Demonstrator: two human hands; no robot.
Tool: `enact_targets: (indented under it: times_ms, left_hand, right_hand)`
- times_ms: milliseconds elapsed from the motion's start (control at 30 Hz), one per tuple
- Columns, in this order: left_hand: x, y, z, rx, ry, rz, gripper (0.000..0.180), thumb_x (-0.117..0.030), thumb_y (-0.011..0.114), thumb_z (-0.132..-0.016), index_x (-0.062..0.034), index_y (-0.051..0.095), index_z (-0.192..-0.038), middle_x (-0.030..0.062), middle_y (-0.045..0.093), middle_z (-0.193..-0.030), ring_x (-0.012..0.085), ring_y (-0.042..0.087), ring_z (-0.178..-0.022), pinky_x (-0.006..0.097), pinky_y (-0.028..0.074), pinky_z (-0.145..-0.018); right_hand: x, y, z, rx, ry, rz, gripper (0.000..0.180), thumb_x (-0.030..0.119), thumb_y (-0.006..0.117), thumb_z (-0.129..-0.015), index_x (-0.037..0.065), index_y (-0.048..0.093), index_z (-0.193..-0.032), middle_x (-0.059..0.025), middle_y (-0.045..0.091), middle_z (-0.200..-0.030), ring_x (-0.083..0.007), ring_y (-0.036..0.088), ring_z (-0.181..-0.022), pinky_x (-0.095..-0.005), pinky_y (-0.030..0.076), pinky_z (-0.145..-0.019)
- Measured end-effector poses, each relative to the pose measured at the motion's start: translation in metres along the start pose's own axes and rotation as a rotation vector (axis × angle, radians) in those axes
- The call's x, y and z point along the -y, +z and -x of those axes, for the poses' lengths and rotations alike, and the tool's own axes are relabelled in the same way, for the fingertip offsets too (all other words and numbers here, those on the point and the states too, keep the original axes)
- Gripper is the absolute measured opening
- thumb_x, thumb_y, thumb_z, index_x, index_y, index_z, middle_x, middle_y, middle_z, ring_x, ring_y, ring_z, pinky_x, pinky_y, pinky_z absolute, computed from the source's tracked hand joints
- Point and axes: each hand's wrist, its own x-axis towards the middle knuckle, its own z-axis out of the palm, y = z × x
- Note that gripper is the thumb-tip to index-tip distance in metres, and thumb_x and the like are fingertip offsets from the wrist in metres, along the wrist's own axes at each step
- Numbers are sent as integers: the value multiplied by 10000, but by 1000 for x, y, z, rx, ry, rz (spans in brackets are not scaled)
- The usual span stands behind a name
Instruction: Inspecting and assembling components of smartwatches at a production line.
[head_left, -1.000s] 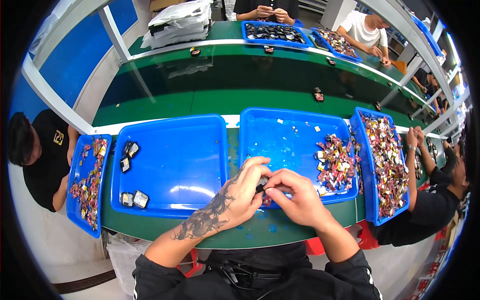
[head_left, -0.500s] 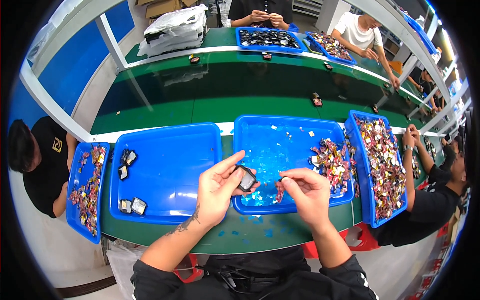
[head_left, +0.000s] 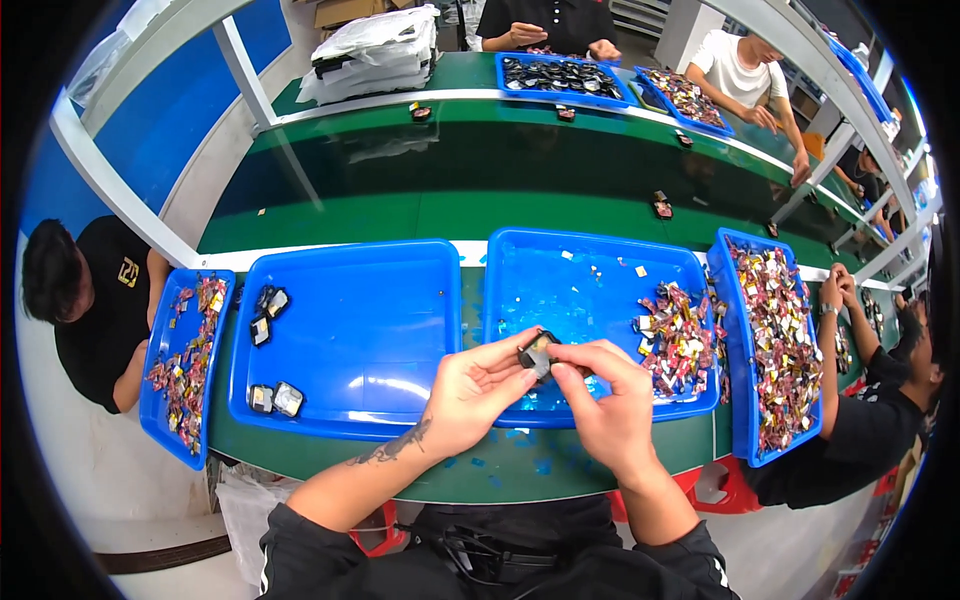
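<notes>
A small black-cased device (head_left: 537,356) with a greyish face rests in the fingers of my left hand (head_left: 466,398), above the near edge of the middle blue tray (head_left: 600,240). My right hand (head_left: 614,402) is closed in a pinch at the device's right side, thumb and forefinger against it. Part of the casing is hidden by those fingertips. Blue film scraps lie in this tray, with a heap of small reddish parts with yellow and white pieces (head_left: 672,340) at its right. Several similar black devices (head_left: 288,399) lie in the left blue tray (head_left: 345,425).
Another blue tray (head_left: 738,390) full of parts stands on the right, and a narrow one (head_left: 158,400) on the far left. Beyond runs a green conveyor (head_left: 360,205) carrying scattered pieces. Co-workers sit on both sides and across. White frame posts (head_left: 245,75) rise around the bench.
My right hand has come left to the device and now touches it. The device has moved slightly right and up with my left hand. The view has shifted a little.
</notes>
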Motion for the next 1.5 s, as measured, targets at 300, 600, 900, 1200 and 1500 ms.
enact_targets:
  times_ms: [300, 600, 900, 1200, 1500]
  left_hand:
    - [3, -3, 2, 141, -10, -4, 463, 40, 525, -948, 39, 421, -1399, 147, 544, -1318, 172, 533, -1197, 296, 443, -1011]
    - [2, -3, 2, 156, -27, -48, 460, 38, 530, -946, 42, 425, -1394, 159, 534, -1332, 181, 526, -1211, 308, 440, -1029]
    - [0, -1, 5, 163, -48, -85, 450, 24, 523, -955, 41, 426, -1394, 148, 519, -1357, 182, 516, -1226, 309, 432, -1037]
    - [-1, -3, 4, 186, -12, -116, 441, 14, 508, -960, 42, 425, -1392, 162, 541, -1327, 197, 546, -1197, 327, 462, -1008]
    - [-3, 14, 4, -57, 97, 1, 371, 23, 502, -952, 0, 508, -1323, 162, 610, -1212, 218, 607, -1114, 305, 497, -936]
  right_hand:
    - [13, -7, -5, 82, -102, 230, 150, 21, 753, -751, 83, 630, -810, -14, 666, -729, -158, 612, -623, -318, 387, -654]
    - [12, -7, -4, 123, -19, 233, 92, 57, 738, -780, 99, 665, -816, 8, 655, -714, -145, 611, -626, -409, 384, -916]
    - [14, -7, -7, 139, 0, 263, 99, 40, 752, -731, 87, 665, -741, 26, 640, -671, -137, 613, -660, -508, 285, -1094]
    - [14, -5, -6, 0, -56, 275, 319, 61, 797, -649, 83, 505, -776, -50, 489, -725, -240, 495, -688, -370, 426, -910]
    - [-2, -12, 13, 109, 367, -378, 218, -35, 691, -840, -26, 588, -1032, -84, 639, -992, -131, 654, -892, -241, 564, -747]
